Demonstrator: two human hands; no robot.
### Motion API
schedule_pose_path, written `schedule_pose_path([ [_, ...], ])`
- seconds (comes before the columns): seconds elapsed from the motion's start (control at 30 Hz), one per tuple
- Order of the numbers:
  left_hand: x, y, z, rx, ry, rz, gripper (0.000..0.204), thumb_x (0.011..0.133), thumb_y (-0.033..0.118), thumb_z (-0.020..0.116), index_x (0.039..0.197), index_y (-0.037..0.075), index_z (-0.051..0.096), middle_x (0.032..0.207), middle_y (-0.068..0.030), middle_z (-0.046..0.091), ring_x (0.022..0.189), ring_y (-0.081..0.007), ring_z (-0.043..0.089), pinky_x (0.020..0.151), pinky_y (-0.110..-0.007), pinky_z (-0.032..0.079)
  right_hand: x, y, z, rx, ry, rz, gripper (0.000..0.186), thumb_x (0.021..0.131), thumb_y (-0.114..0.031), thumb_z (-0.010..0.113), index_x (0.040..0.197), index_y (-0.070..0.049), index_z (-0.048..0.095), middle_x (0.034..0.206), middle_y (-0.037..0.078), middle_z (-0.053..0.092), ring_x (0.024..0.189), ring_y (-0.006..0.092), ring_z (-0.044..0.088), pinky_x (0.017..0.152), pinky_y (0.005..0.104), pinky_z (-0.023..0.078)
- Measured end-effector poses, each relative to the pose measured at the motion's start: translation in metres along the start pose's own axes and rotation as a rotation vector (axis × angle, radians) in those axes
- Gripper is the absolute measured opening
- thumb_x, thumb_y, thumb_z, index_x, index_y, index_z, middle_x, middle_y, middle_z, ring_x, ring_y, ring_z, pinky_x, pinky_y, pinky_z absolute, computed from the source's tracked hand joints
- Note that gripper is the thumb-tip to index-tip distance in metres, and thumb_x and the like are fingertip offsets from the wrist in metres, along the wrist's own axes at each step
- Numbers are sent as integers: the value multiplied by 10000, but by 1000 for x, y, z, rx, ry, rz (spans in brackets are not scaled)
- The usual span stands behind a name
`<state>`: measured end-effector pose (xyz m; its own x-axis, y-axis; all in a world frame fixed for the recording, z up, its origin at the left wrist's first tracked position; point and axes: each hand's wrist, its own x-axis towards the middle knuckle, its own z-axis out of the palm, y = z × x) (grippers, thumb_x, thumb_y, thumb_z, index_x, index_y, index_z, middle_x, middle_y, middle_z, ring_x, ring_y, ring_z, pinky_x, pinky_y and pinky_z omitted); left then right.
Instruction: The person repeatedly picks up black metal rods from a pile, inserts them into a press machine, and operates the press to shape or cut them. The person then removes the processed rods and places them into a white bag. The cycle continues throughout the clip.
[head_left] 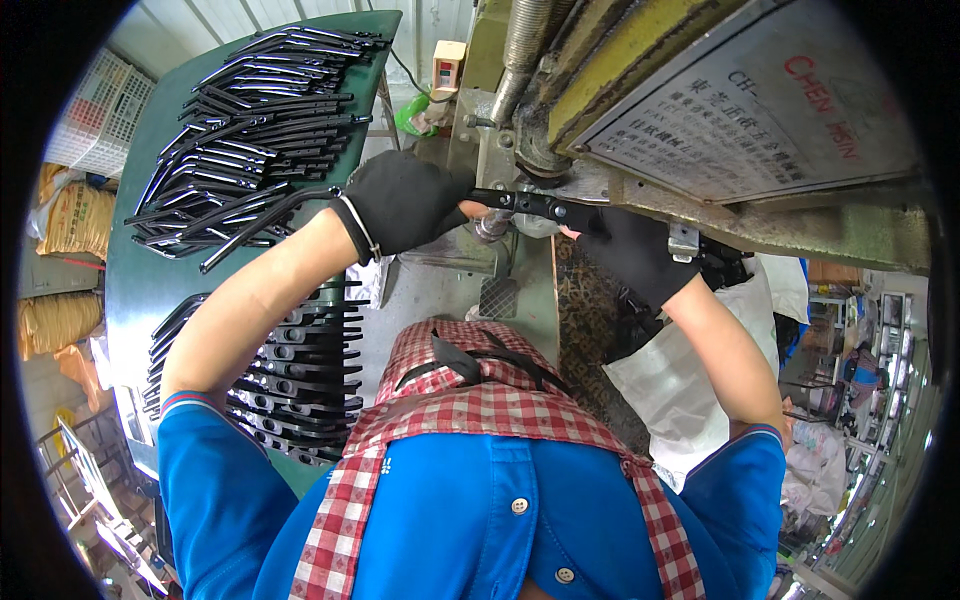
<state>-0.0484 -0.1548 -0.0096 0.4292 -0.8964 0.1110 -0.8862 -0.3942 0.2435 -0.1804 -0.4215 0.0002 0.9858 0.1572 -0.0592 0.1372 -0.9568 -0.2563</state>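
Observation:
My left hand [405, 205], in a black glove, is closed round the left part of a black metal bar [528, 203] with round holes and bolt-like heads along it. My right hand [640, 255], also gloved with fingertips bare, grips the bar's right end. The bar lies level across the work point of a press machine [545, 150], above a round metal post [491, 228]. A bent black rod [270, 215] reaches left from behind my left wrist; whether it joins the bar is hidden.
On the left, a green table [130, 270] carries rows of bent black tubes [255, 80] and a stack of black holed bars [300, 370]. A foot pedal [499, 298] sits below the machine. White sacking [680, 370] and black parts lie at right. A metal sign plate [730, 110] overhangs the right hand.

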Motion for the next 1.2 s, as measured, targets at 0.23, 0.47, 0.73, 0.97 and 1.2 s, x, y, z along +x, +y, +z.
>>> schedule_pose_path([
  [0.23, 12, -8, -6, 28, -13, 80, 396, 896, 481, 540, 900, 96, 632, 741, -135, 636, 667, -349, 643, 578, -440, 500, 14, -5, -17, 151, -221, 18, 474, 878, -407, 610, 1200, -60, 576, 1139, 190, 615, 1066, 342, 587, 909, 414, 457],
  [0.47, 21, -21, 25, 23, -212, 24, 364, 891, 464, 549, 870, 121, 670, 746, -143, 658, 702, -368, 655, 628, -470, 508, 24, 12, 36, 19, -169, 130, 438, 797, -466, 685, 871, -44, 590, 783, 149, 604, 731, 292, 587, 668, 382, 451],
  [0.73, 20, -27, 24, -1, -70, 91, 408, 910, 509, 508, 893, 113, 604, 712, -152, 626, 681, -377, 634, 598, -477, 484, 9, 6, 53, 6, 242, 135, 428, 688, -416, 775, 948, -110, 626, 748, 111, 619, 708, 313, 609, 664, 401, 481],
  [0.97, -7, -52, 25, 40, -20, 9, 334, 849, 443, 614, 897, 116, 571, 729, -121, 614, 685, -352, 631, 575, -466, 475, -37, -59, 60, 332, 360, -369, 219, 705, -123, 754, 872, -89, 615, 816, 92, 612, 798, 314, 596, 736, 401, 466],
  [1.2, -23, -54, 19, 16, -11, -44, 338, 832, 471, 628, 919, 146, 595, 716, -103, 617, 673, -345, 633, 576, -452, 481, -13, -30, 101, 493, 42, -38, 120, 811, -147, 662, 870, -47, 634, 802, 104, 646, 703, 258, 624, 660, 365, 479],
])
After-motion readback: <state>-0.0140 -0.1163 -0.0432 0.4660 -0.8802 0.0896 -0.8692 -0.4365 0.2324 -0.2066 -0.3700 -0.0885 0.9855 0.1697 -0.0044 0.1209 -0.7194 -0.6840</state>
